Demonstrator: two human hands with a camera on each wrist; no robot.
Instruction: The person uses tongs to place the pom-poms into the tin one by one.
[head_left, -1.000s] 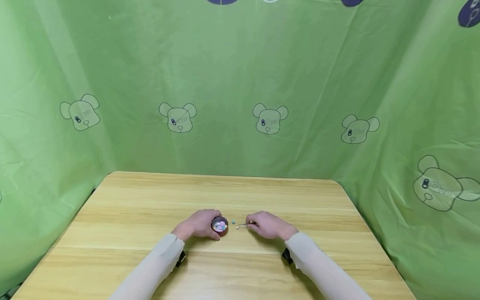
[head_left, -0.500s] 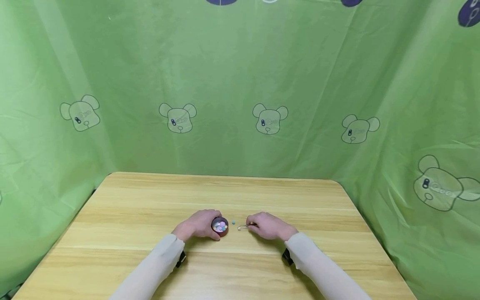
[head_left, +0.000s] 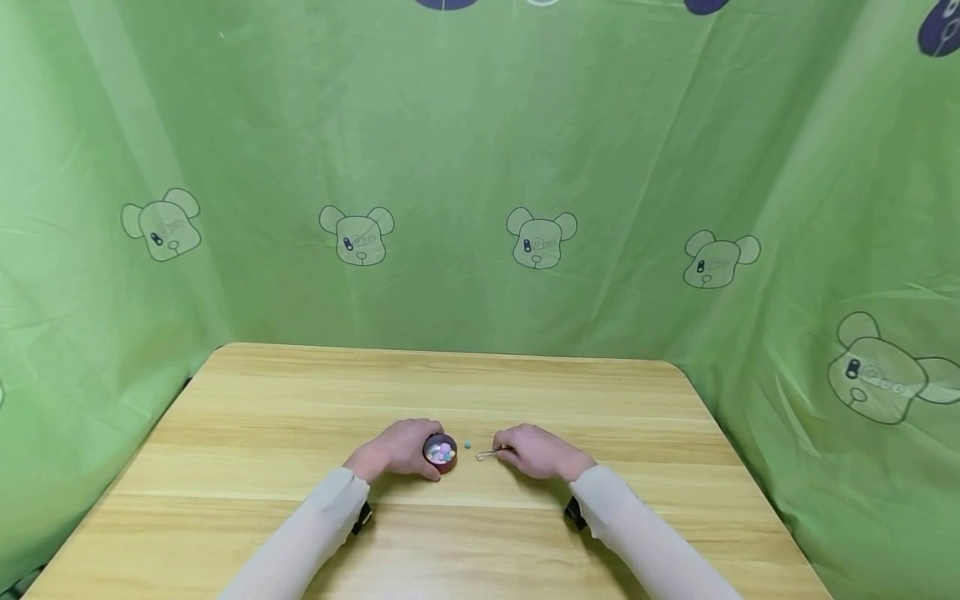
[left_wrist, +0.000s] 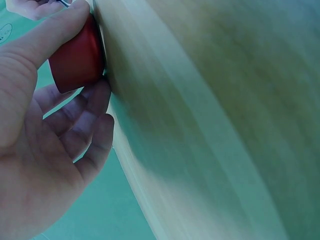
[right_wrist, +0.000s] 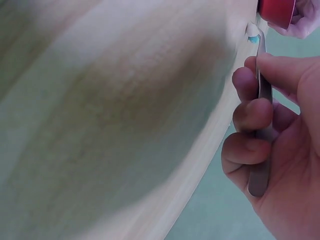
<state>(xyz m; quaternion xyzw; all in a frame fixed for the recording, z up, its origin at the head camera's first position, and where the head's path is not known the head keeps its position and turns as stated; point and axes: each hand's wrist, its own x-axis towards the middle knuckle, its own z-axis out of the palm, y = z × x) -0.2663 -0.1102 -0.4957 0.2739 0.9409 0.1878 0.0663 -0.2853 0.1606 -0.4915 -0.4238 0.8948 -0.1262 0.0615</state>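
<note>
My left hand holds a small red cup between thumb and fingers, and it stands on the table. Several small pink, white, teal and orange balls lie inside the cup. My right hand grips a pair of metal tweezers, its fingers curled round the shanks and its thumb near the front. The bent tips point left, toward the cup. A small whitish ball is right at the tips. Close behind it on the table is a teal ball, between the cup and the tweezers.
A light wood-grain table spreads around both hands. Green cloth with bear-head prints hangs behind and along both sides. Dark wrist cameras sit under both sleeve cuffs.
The tweezer tips have shifted slightly to the right, away from the cup, with the whitish ball still at them. The left hand and the cup stay where they were.
</note>
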